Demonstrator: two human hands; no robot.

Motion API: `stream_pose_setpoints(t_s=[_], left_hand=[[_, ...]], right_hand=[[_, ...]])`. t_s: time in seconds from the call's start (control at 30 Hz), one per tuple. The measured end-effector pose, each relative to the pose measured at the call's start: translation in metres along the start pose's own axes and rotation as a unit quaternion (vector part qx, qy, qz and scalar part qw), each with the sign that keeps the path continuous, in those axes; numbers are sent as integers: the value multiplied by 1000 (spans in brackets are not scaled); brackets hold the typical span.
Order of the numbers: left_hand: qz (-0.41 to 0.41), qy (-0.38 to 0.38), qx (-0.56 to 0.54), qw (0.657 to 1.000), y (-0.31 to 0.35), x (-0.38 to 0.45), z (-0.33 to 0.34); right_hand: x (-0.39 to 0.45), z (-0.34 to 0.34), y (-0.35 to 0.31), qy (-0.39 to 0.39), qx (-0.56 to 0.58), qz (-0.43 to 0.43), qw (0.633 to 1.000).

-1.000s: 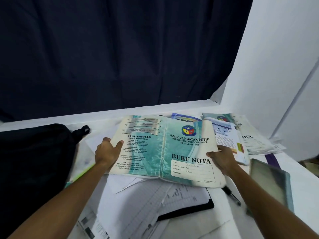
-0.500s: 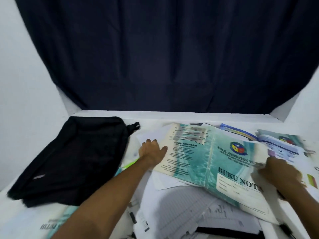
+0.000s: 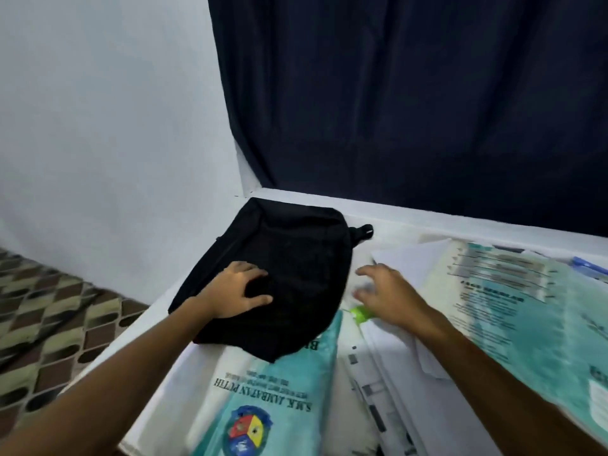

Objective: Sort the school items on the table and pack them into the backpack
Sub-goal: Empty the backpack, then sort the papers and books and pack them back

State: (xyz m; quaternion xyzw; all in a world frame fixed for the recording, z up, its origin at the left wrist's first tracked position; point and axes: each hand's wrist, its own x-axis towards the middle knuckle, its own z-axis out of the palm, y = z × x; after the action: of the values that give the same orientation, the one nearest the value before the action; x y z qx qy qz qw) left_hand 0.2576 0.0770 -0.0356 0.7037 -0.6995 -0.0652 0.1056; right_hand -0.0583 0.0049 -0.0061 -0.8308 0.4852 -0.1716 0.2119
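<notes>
A black backpack (image 3: 296, 255) lies flat at the table's far left corner. My left hand (image 3: 237, 287) rests on its near left part, with thumb and fingers bunching a fold of the fabric. Just right of the bag, my right hand (image 3: 385, 291) hovers with spread fingers, blurred, holding nothing. A teal school notebook (image 3: 526, 324) lies open, cover up, at the right. A second teal notebook (image 3: 279, 390) sits near me, partly under the backpack. Loose white papers (image 3: 378, 373) lie between them, and a small green item (image 3: 360, 313) shows under my right hand.
The white table (image 3: 394, 215) meets a dark curtain (image 3: 427, 93) at the back and a pale wall (image 3: 98, 126) at the left. Beyond the table's left edge is a patterned floor (image 3: 49, 324). A blue-edged item (image 3: 589, 266) peeks out at the far right.
Both hands have let go of the open notebook, which now lies on the papers. My left hand moved left onto the backpack and my right hand moved left beside it. The view swung left.
</notes>
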Motion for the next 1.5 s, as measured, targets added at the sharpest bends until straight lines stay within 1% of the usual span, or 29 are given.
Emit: stream_pose_setpoints(t_s=[0.07,0.17,0.23,0.3,0.4,0.5,0.67,0.8,0.87,0.97,1.07,1.17,1.23,1.27,1.33,1.37,1.4,1.43,1.5], left_hand=[[4,-29,9,1000,-31,-5,2],[32,-76,32,996,-50,-3,7],[43,-121,27,991,-62,4,14],[48,-131,28,990,-57,3,23],[62,-133,43,988,-67,5,31],[77,-151,53,984,-69,6,33],[72,-171,58,981,-59,6,34],[50,-169,78,981,-41,5,36],[40,-165,63,984,-37,5,36],[38,-160,29,986,-40,4,35],[37,-155,-6,987,-45,2,33],[52,-132,-53,988,-55,3,24],[58,-85,-134,986,-67,3,13],[58,-48,-157,985,-76,3,7],[38,29,-152,987,-96,9,-1],[17,53,-148,987,-108,12,-3],[-4,63,-146,987,-123,17,-3],[-16,56,-145,988,-136,21,-2],[-9,11,-147,989,-157,26,4]], right_hand=[[16,36,-24,-45,-11,-21,999],[35,73,-37,-105,-56,7,993],[48,94,-42,-130,-95,27,987],[45,95,-36,-146,-118,30,982],[45,97,-33,-164,-104,39,980],[41,94,-27,-172,-97,42,979],[53,87,-18,-200,-106,48,973],[75,69,-13,-229,-100,58,966],[90,62,-13,-241,-98,69,963],[106,56,-14,-236,-99,79,964],[115,51,-16,-194,-97,70,974],[123,48,-24,-157,-150,80,973],[126,48,-39,-120,-208,89,967],[129,49,-50,-93,-224,87,966],[136,58,-77,-48,-201,57,977],[144,66,-93,-41,-158,28,986],[154,78,-110,-50,-107,-13,993],[165,93,-128,-70,-65,-59,994],[188,126,-164,-114,-31,-129,985]])
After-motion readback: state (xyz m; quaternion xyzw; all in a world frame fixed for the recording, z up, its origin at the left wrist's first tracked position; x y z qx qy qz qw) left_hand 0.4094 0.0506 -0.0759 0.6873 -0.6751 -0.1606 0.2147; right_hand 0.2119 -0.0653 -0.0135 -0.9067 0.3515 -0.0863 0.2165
